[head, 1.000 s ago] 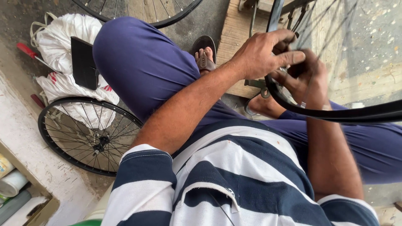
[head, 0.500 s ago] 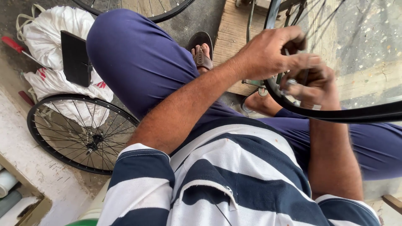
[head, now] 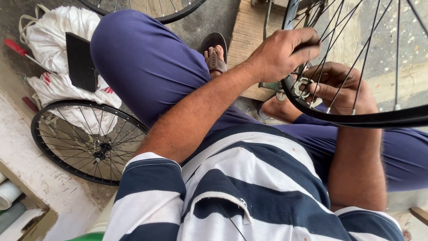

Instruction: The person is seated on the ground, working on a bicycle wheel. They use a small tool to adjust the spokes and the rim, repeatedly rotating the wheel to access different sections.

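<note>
Black-rimmed bicycle wheel with thin steel spokes (head: 379, 119) stands upright between the person's knees, its rim curving just under both hands and its silver hub parts (head: 304, 87) sitting between them. Compared with half a second ago, the view has swung left and down: more of the wheel's spokes show at upper right, and the rim now crosses below the right hand rather than beneath both. The left hand (head: 281, 53) has stayed above the hub, its grip narrow, fingers pinched on something dark that is too small to make out. The right hand (head: 341, 87) has stayed just right of the hub, fingers curled among the spokes and touching the silver parts; whether that grip holds anything cannot be told.

Well left of the grip, a second black spoked wheel (head: 87, 140) lies flat on the floor, shifted rightward in view since the earlier frame. Above it, two white cloth bags (head: 53, 35) sit bunched and full, their contents hidden, with a flat black rectangular piece (head: 80, 60) leaning on them and a red-handled tool (head: 18, 48) beside them. Beyond the grip, a foot in a brown sandal (head: 215, 56) rests next to a pale wooden block (head: 249, 40). At far lower left, an open wooden box (head: 26, 214) holds pale rolls.
</note>
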